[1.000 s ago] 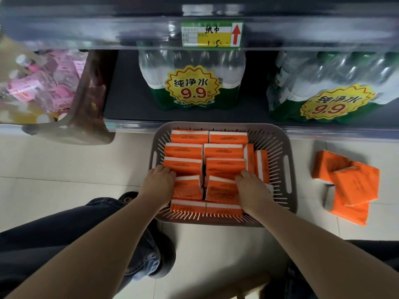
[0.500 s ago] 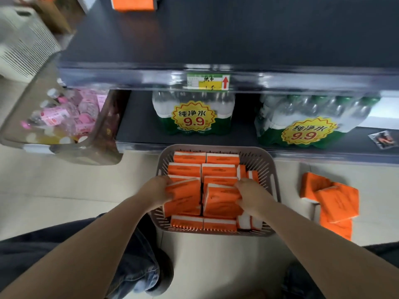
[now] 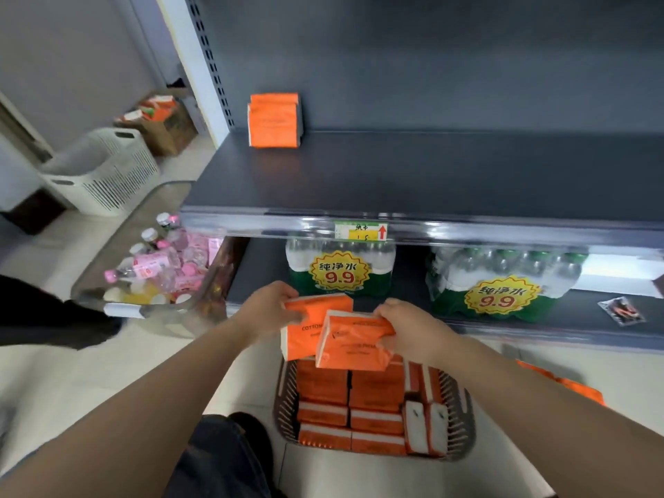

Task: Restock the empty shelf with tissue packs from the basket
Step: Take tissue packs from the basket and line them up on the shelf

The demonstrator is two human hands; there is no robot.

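Above the basket (image 3: 461, 418), fingers (image 3: 284, 290) grip packs (image 3: 354, 345).

Soft even light, warped blurry edges

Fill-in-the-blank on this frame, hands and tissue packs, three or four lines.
The left hand grips an ____ tissue pack; the right hand grips a second pack.
The basket sits on the ____.
Stocked packs stand at the shelf's ____ end.
Missing: orange; floor; left
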